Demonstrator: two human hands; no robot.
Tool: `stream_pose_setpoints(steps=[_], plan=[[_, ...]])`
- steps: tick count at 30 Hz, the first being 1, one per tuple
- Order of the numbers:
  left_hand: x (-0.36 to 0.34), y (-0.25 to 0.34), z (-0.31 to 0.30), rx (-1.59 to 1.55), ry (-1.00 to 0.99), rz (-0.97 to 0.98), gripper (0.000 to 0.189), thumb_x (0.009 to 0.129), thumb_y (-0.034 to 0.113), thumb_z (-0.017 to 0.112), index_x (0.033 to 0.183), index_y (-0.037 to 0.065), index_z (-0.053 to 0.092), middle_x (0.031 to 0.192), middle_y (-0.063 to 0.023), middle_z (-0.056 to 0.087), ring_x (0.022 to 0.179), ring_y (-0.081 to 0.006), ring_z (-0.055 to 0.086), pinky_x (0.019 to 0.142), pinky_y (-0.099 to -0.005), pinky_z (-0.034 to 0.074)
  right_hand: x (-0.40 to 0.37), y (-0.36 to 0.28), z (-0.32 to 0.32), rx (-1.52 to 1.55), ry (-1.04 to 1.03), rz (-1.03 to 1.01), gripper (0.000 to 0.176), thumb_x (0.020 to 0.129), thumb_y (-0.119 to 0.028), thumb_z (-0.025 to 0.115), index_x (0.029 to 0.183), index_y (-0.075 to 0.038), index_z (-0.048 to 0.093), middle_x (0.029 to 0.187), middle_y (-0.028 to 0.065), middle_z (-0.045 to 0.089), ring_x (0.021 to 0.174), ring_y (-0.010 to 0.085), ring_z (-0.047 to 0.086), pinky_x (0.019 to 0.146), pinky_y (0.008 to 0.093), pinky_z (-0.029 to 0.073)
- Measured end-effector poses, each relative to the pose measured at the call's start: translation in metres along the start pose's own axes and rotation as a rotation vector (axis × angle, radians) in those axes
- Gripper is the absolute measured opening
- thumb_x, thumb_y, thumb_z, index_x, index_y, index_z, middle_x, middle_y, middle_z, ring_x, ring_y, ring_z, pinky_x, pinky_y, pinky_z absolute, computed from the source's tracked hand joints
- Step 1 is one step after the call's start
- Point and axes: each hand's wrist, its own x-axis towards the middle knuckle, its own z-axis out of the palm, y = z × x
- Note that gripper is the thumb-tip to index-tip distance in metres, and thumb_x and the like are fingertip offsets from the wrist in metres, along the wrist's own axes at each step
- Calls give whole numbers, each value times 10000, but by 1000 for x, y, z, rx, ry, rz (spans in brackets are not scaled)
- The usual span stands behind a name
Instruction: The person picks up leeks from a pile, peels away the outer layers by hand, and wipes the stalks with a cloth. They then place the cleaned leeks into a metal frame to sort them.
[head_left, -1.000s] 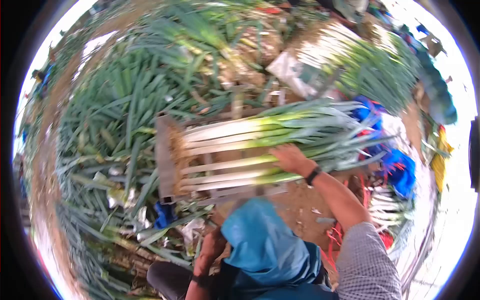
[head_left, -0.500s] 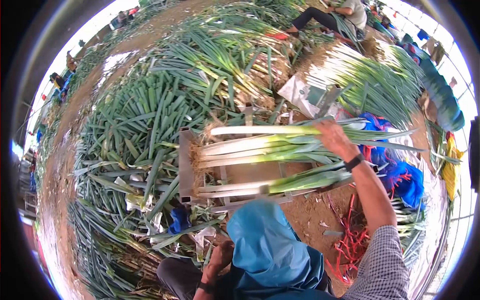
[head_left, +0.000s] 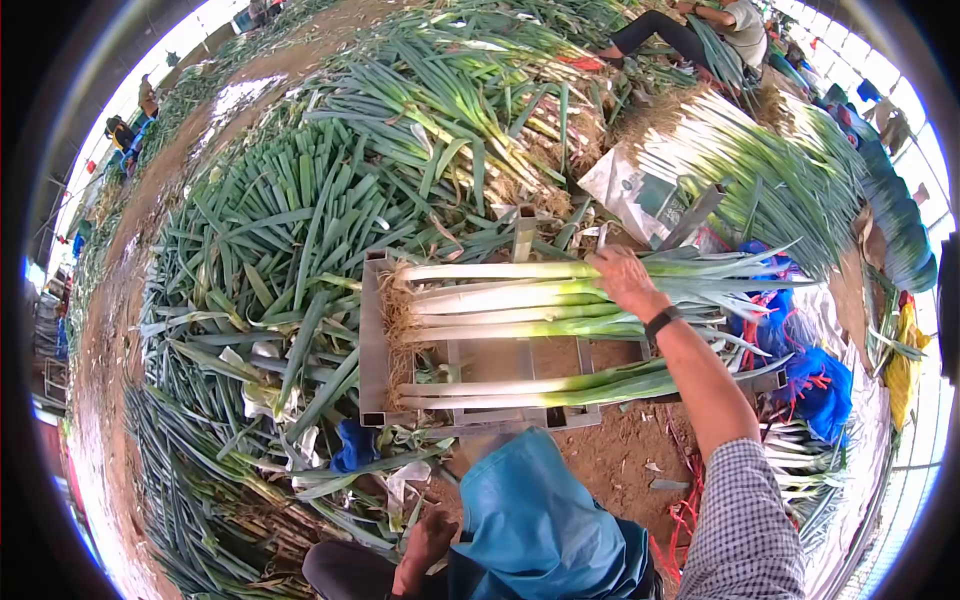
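Observation:
Long green onions with white stems and brown roots lie across a metal frame, their root ends against its left upright plate. My right hand is closed around the upper green onions where white turns to green. A separate pair of green onions rests along the frame's near side. By my knee, my left hand is low and apart from the frame, its fingers curled and nothing visible in them. A teal apron covers my lap.
Piles of green onions lie left and behind the frame, with trimmed rows at back right. Blue netting and red ties lie right. Another person sits at the back. Reddish soil shows in front.
My right hand has moved left along the upper green onions, which now lie closer to the left plate. My left hand has lowered slightly. The view has shifted a little.

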Motion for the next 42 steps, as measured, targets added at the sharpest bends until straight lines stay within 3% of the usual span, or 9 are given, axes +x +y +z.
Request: stream_pose_setpoints(steps=[10,12,14,18,22,28,32,35,42], plan=[[-32,11,-2,-142,159,-24,410,935,363,635,1173,29,629,1031,-248,689,966,-429,662,808,-493,526,-17,11,37,178,31,95,479,886,-279,706,1273,-15,606,1268,256,607,1200,430,542,1051,521,402],[-51,21,-15,-167,189,-65,436,941,353,626,1211,11,613,1041,-263,687,982,-435,660,821,-487,528,-17,-17,-2,344,123,105,394,889,-188,721,1219,17,654,1149,220,692,1052,370,665,930,451,516],[-75,24,-30,-149,189,-63,453,938,313,627,1252,-13,602,1117,-266,675,1048,-414,650,883,-457,523,-17,-67,-58,601,73,262,317,900,-110,715,1182,30,671,991,130,735,879,170,690,792,324,554],[-139,70,-94,-384,154,-197,449,934,231,642,1289,-39,588,1217,-244,660,1147,-388,630,956,-417,512,-13,-169,-155,682,77,143,227,979,-109,632,1164,18,668,941,77,707,812,125,645,749,281,538],[-232,46,-123,-355,695,70,408,957,193,653,1296,-26,591,1195,-223,669,1122,-322,654,962,-390,505,2,-270,-197,865,105,-100,135,1022,-74,539,1067,-3,644,885,51,664,746,110,608,710,270,515],[-338,-71,-67,-722,1206,-125,304,960,154,690,1215,-6,655,1097,-108,724,1002,-170,670,902,-320,519,11,-444,-206,907,3,-546,87,1026,-56,529,991,-16,598,857,35,620,726,103,577,680,254,492],[-353,-210,89,-766,1141,-560,346,922,234,694,1158,-18,677,991,-160,744,885,-231,708,801,-345,555,-7,-554,-193,1024,-168,-654,63,996,-43,571,999,0,616,821,56,636,726,116,594,671,258,491],[-362,-215,167,-1298,1051,-707,345,929,207,674,1133,-72,680,932,-131,737,810,-194,686,706,-333,557,-31,-623,-201,825,-220,-795,73,945,-34,627,988,25,636,796,96,646,718,156,609,673,294,492],[-318,-251,156,-1298,1131,-690,420,921,210,693,1229,-71,642,1111,-179,707,988,-238,677,881,-348,530,-43,-663,-148,644,-378,-956,163,877,-74,708,972,51,666,840,176,675,745,288,655,697,364,501]])
